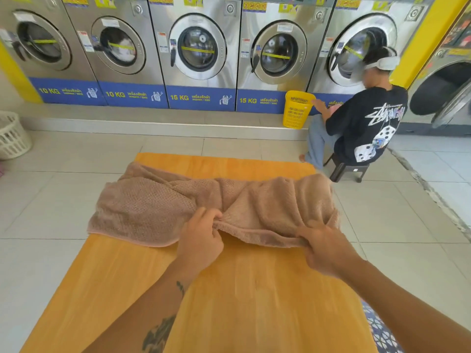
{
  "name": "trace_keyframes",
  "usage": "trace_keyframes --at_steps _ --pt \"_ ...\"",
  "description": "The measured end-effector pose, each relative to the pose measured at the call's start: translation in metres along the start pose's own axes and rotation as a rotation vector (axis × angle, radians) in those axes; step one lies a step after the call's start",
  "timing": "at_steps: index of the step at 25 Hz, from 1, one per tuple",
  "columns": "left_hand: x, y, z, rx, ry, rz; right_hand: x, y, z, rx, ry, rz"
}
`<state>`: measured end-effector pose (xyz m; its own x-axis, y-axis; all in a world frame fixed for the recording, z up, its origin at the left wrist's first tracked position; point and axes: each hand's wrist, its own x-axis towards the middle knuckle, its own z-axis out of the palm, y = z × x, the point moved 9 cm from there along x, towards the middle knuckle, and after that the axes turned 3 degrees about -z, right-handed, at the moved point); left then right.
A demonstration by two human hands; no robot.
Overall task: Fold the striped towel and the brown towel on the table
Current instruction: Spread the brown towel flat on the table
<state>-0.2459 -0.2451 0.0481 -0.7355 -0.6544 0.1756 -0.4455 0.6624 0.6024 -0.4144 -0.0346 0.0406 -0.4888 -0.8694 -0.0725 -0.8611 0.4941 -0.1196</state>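
Note:
A brown towel [147, 210] lies crumpled across the far half of the orange wooden table [229, 296], its left end hanging past the table's left edge. My left hand [201, 238] pinches the towel's near edge around the middle. My right hand [323, 248] grips the same near edge further right, where the cloth bunches up. No striped towel is in view.
A row of steel washing machines [198, 49] lines the far wall. A person in a black shirt [364, 123] sits on a low stool at the right beside a yellow basket [297, 109]. A white basket [11, 136] stands on the tiled floor at the left.

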Motion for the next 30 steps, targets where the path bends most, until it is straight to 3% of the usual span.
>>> trace_keyframes --at_steps 3,7,11,14,19,30 --pt "-0.045 0.009 0.0 0.068 -0.022 0.002 -0.051 0.017 0.008 -0.1 -0.099 0.015" --pt "-0.102 0.006 0.01 0.179 -0.091 0.011 -0.107 0.025 0.022 -0.027 -0.257 0.035" --pt "-0.146 -0.009 0.028 0.285 -0.365 -0.154 -0.135 0.018 0.042 0.128 -0.515 0.028" --pt "-0.158 -0.014 0.033 0.221 -0.462 -0.192 -0.125 0.015 0.033 0.222 -0.454 0.072" --pt "-0.124 0.011 0.01 0.131 -0.37 -0.158 -0.091 -0.009 0.009 0.25 -0.348 0.022" --pt "0.056 -0.018 -0.018 0.052 -0.324 -0.092 0.079 -0.039 0.001 0.291 -0.26 0.169"
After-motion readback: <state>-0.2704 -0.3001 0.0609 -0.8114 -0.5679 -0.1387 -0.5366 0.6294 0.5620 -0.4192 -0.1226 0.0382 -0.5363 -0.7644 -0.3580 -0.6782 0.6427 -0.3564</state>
